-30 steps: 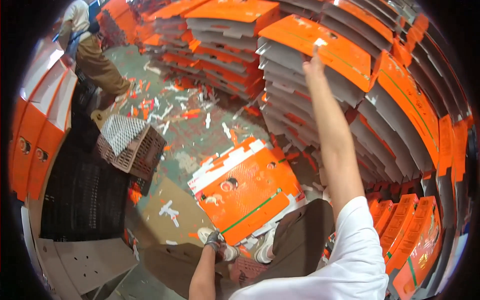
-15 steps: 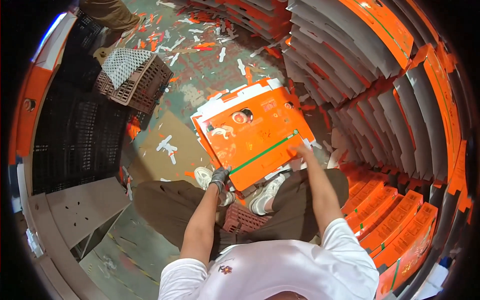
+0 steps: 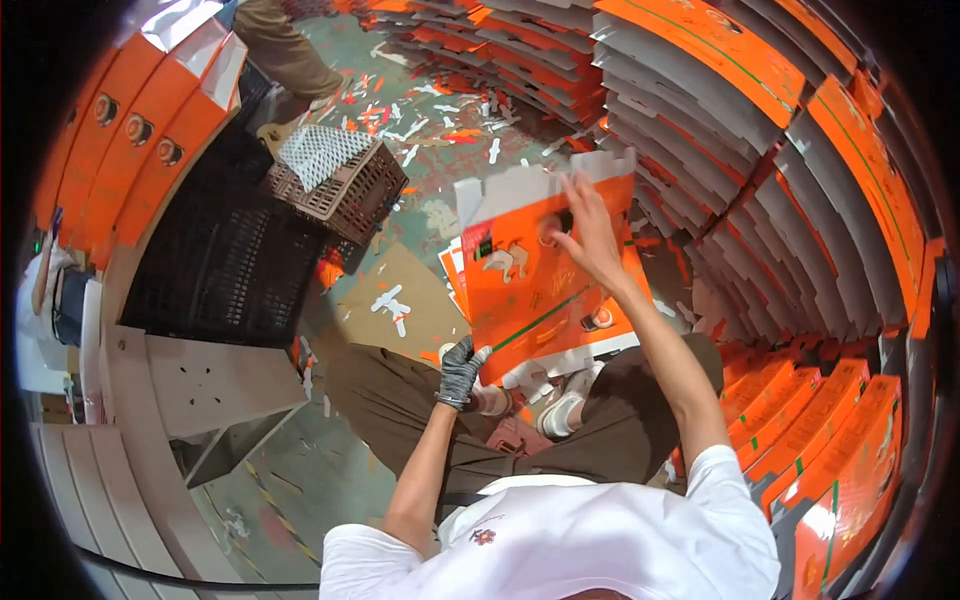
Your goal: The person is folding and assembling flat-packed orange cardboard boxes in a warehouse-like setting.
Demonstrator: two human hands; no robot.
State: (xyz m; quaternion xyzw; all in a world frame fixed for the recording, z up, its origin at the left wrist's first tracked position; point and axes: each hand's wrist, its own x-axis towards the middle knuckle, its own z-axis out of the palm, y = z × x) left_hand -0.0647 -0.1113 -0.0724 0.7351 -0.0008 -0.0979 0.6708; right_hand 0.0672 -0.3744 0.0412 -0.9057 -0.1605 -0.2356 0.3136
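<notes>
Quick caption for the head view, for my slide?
Seated person lifts an orange carton blank, gloved left hand at its lower edge, bare right hand near its top, amid stacked blanks.

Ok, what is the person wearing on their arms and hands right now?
The left hand wears a dark grey knitted glove. The right hand is bare. Both forearms are uncovered; the short sleeves of a white T-shirt end above the elbows.

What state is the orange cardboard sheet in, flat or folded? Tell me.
Flat: the orange cardboard sheet is spread unfolded, held between the left hand and the right hand.
</notes>
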